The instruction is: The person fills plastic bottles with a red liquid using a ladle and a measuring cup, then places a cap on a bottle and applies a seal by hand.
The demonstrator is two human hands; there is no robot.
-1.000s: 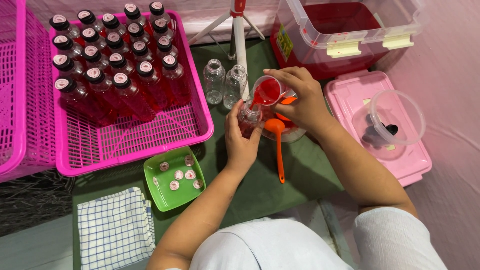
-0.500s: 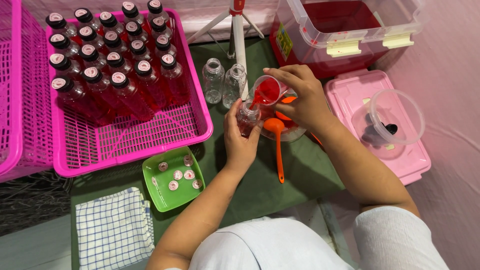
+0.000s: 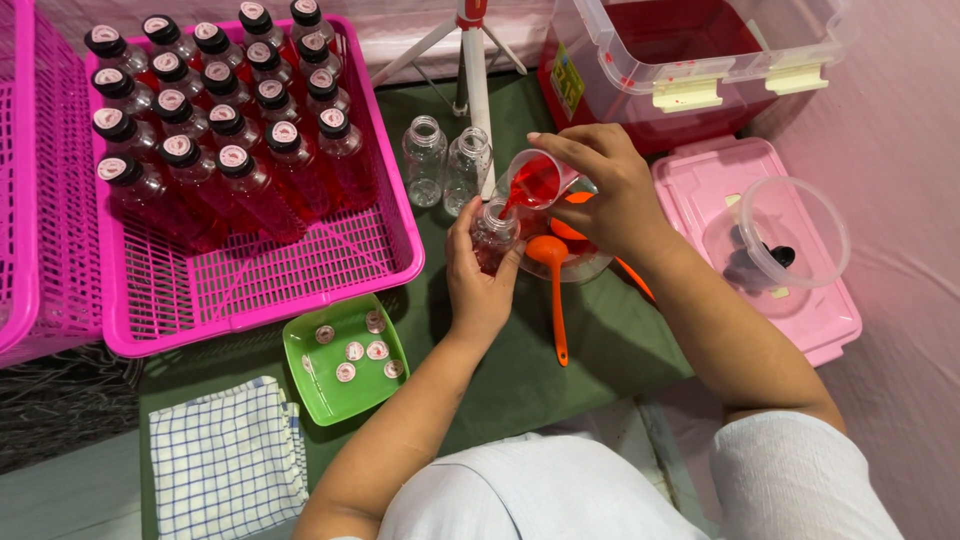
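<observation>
My left hand grips a small clear plastic bottle, held upright and partly filled with red liquid. My right hand holds a small clear cup of red liquid, tipped left so that a red stream runs into the bottle's mouth. Below the cup sits a clear bowl with an orange ladle whose handle points toward me. Two empty clear bottles stand just left of my hands.
A pink basket holds several capped bottles of red liquid. A green tray carries several caps. A checked cloth lies at the lower left. A clear tub of red liquid, a pink lid with a clear bowl and a tripod stand behind.
The cup has stayed tipped over the bottle with red liquid still pouring. Both hands have kept nearly the same place.
</observation>
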